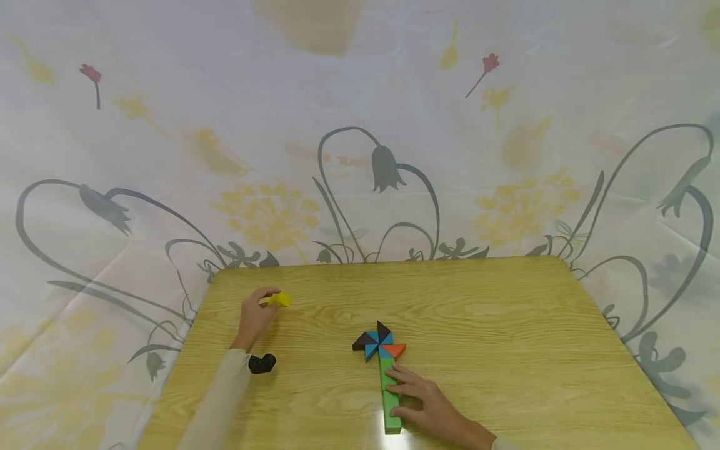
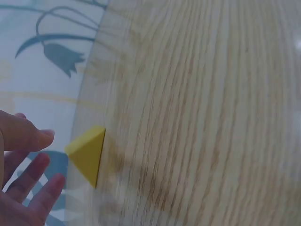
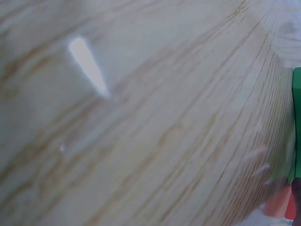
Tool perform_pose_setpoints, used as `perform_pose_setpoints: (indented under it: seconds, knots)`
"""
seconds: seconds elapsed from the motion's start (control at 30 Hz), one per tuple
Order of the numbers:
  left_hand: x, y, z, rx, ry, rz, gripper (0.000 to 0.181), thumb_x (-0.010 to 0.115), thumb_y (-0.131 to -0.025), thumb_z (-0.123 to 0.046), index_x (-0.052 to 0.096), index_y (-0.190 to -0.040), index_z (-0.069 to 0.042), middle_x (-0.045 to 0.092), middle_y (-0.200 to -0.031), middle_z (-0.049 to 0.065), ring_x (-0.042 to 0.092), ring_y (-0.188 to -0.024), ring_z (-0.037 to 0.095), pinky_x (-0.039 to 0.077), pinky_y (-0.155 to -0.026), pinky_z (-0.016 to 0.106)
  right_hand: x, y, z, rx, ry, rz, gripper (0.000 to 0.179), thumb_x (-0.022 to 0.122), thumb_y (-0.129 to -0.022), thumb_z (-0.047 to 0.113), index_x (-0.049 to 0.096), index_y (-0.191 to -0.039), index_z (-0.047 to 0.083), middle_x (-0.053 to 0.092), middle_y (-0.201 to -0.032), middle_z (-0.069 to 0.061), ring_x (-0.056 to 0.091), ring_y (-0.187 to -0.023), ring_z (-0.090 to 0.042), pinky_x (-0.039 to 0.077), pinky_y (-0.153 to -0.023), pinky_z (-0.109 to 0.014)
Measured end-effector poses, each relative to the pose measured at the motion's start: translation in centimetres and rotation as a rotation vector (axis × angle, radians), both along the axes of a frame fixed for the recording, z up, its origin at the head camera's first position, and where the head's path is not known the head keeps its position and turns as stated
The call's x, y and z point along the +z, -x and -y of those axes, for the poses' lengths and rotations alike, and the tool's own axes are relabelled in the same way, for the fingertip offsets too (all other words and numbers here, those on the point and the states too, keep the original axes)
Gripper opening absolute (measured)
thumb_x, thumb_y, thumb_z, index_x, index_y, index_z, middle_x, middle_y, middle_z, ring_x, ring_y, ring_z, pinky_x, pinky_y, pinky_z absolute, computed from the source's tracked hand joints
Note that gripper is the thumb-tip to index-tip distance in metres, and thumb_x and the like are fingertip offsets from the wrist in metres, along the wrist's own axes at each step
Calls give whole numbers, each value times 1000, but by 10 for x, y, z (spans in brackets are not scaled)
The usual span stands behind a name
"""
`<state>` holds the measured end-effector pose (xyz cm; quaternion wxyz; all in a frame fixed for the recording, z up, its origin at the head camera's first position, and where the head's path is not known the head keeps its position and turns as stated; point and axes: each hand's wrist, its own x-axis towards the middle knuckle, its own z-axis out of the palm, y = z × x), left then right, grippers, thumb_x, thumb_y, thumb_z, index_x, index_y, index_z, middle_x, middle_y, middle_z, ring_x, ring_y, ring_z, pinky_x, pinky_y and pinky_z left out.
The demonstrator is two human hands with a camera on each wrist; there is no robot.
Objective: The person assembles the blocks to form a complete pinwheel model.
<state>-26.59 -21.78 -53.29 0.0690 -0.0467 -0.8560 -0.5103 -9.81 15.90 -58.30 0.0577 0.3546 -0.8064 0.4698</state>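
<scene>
Near the table's far left, my left hand (image 1: 259, 315) is beside a yellow triangular block (image 1: 282, 299). In the left wrist view the thumb and fingers are spread, with the yellow block (image 2: 87, 155) on the wood just beyond their tips. My right hand (image 1: 430, 403) lays its fingers along the right side of two green blocks (image 1: 389, 381) placed end to end. Above them, blue triangles (image 1: 371, 342), dark triangles (image 1: 362, 341) and an orange triangle (image 1: 397, 350) form a pinwheel. The right wrist view catches only a green edge (image 3: 297, 117) and a fingertip.
The blocks lie on a wood-grain table (image 1: 495, 312). A flower-printed white curtain (image 1: 360, 94) surrounds its back and sides. A black wrist device (image 1: 262, 364) sits at the left cuff. Light glares off the tabletop by the green blocks' near end.
</scene>
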Motion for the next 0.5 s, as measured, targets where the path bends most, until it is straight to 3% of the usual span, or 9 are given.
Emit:
perform_pose_setpoints:
  seconds: [0.33, 0.5]
  knots:
    - [-6, 16, 11, -70, 23, 37, 36, 55, -86, 13, 57, -122, 9, 49, -133, 25, 40, -126, 41, 34, -104, 53, -3, 1, 0, -12, -11, -17, 40, 71, -85, 23, 65, -119, 3, 51, -136, -18, 39, -129, -38, 37, -104, -32]
    - [-12, 20, 11, -87, 41, 41, 36, 55, -85, 17, 58, -120, 11, 50, -131, 27, 44, -124, 42, 33, -105, 53, -3, 1, 0, 0, -9, -17, 40, 70, -85, 22, 64, -120, 3, 50, -136, -18, 38, -130, -39, 37, -105, -33]
